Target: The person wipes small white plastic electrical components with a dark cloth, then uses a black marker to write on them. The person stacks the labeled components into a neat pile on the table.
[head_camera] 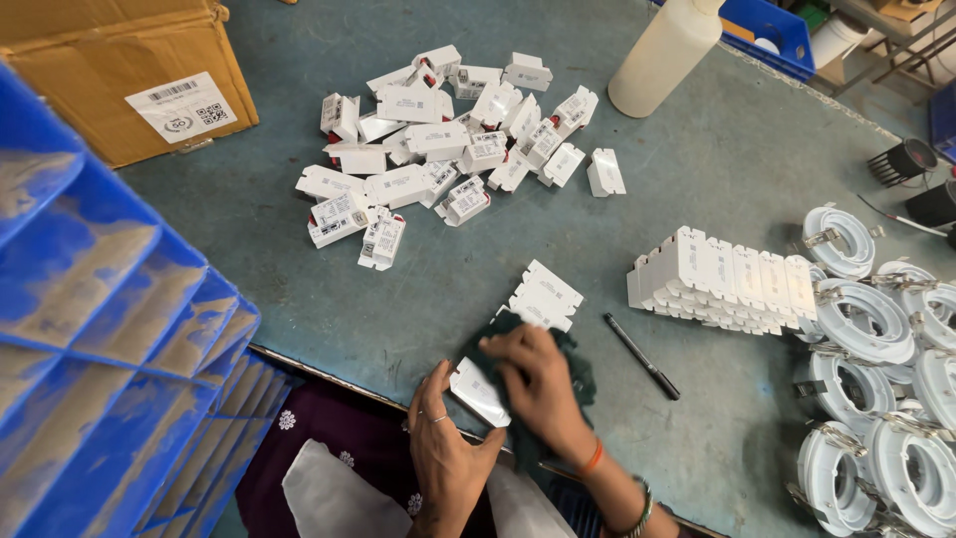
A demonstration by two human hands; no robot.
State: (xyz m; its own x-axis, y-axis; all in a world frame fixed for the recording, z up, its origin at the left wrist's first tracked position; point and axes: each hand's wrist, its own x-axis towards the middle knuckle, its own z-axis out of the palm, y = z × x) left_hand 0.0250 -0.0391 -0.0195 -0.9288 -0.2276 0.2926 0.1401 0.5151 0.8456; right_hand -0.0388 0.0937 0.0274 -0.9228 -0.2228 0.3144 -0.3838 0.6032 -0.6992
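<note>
Head view: left hand clamped on one white driver box and right hand pressing a dark cloth on it, just nearer than the neat row; loose pile beyond seemingly pending.

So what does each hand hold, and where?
Left hand grips a white box by its near end; right hand presses a dark green cloth on it.

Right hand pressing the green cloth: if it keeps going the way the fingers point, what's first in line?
The right hand points up and left across the table. Past the green cloth the bare tabletop comes first, then probably the lowest white box of the loose pile; depth is unclear.
</note>
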